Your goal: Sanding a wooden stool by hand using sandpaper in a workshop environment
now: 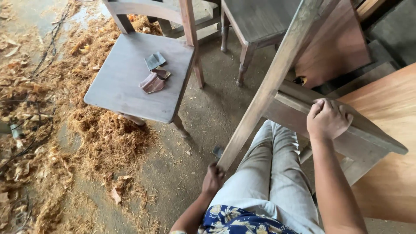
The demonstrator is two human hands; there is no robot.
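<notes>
You have three chairs in view: one whole chair [134,78], a second [255,21] beyond it to its right, and a tilted one [303,99] nearer you than that. On the whole chair's seat lie three scraps of sandpaper [154,73]. Two hands show, left [213,178] and right [327,119], both on the tilted chair. Left of the whole chair spreads one heap of shavings [104,134].

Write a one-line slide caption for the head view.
Left hand grips a tilted chair's leg, right hand presses its rail; sandpaper scraps nearby.
</notes>
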